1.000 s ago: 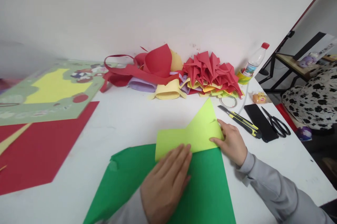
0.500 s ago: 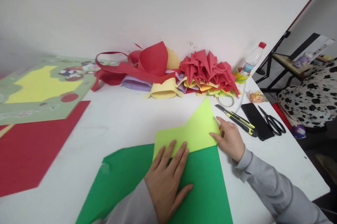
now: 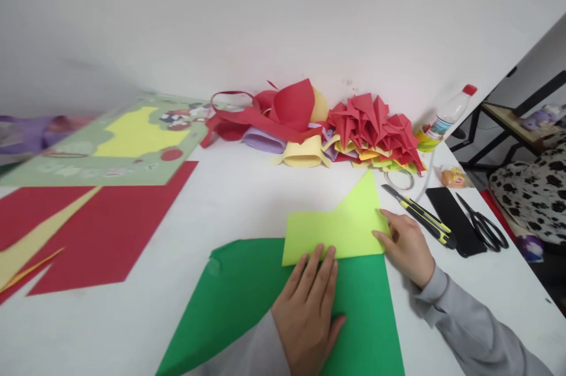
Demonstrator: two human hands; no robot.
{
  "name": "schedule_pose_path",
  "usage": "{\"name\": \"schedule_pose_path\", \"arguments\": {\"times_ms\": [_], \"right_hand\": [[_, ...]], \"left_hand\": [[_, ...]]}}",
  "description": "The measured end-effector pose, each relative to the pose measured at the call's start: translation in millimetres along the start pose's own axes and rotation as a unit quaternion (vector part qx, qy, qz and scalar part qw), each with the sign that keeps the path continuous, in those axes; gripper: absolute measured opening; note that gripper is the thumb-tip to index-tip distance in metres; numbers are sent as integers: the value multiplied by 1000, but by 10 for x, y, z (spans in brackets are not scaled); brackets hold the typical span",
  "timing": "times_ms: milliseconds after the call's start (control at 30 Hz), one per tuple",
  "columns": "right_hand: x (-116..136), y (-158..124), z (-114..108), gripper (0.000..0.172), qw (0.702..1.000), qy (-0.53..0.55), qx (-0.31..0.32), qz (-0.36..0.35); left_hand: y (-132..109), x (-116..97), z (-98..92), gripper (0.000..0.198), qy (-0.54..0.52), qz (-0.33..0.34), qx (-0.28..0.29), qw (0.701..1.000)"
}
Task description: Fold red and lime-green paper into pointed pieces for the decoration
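A folded yellow-green paper [image 3: 331,234] lies over the top right part of a green sheet [image 3: 247,299], with a pointed flap sticking up at its right. My left hand [image 3: 307,305] rests flat on the green sheet, its fingertips just over the paper's lower edge. At the paper's right edge is my right hand [image 3: 409,246], thumb and index finger apart and touching the paper. Its other fingers are curled and partly hidden. A yellow-and-black utility knife [image 3: 422,217] lies just beyond my right hand.
Right of the knife are a black flat object [image 3: 457,223], scissors [image 3: 484,226] and a wrapped snack [image 3: 453,177]. Along the wall stand a bottle [image 3: 446,116], a tape roll [image 3: 398,180], folded red paper [image 3: 371,125] and paper rolls [image 3: 305,152]. Red sheets [image 3: 119,234] lie left.
The camera has turned left, so everything appears farther right. My left fingers have drawn closer together and slid slightly down the yellow-green paper. My right hand stays at its right edge.
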State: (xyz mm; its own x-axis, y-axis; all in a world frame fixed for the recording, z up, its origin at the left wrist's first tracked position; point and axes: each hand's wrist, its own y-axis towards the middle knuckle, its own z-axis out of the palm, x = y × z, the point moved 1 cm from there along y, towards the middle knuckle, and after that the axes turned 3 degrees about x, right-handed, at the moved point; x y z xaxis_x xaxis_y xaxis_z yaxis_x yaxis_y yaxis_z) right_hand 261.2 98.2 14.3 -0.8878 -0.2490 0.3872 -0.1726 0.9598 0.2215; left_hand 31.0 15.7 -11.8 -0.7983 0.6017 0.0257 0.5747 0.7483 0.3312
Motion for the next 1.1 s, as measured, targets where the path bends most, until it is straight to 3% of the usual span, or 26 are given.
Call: {"name": "schedule_pose_path", "arguments": {"times_ms": [200, 367, 567, 700, 867, 933, 1100], "right_hand": [[-25, -19, -5, 45, 1000, 8, -13, -7], [-74, -38, -6, 46, 1000, 10, -6, -8], [-105, -42, -16, 44, 1000, 10, 1, -8], [-100, -30, -29, 44, 1000, 12, 1, -7], [-108, -29, -13, 42, 1000, 21, 4, -2], [-116, -25, 2, 42, 1000, 25, 5, 1], [-85, 7, -1, 40, 1000, 22, -1, 16]], "left_hand": [[-5, -129, 96, 71, -17, -72, 32, 997], [33, -143, 221, 79, -73, -91, 21, 993], [92, -196, 611, 65, -79, -99, -170, 977], [135, -234, 752, 46, -57, -132, -198, 970], [116, -120, 539, 36, -35, -106, -173, 979], [98, -71, 423, 35, -31, -112, -123, 986], [64, -23, 162, 64, -64, -76, -5, 995]]}}
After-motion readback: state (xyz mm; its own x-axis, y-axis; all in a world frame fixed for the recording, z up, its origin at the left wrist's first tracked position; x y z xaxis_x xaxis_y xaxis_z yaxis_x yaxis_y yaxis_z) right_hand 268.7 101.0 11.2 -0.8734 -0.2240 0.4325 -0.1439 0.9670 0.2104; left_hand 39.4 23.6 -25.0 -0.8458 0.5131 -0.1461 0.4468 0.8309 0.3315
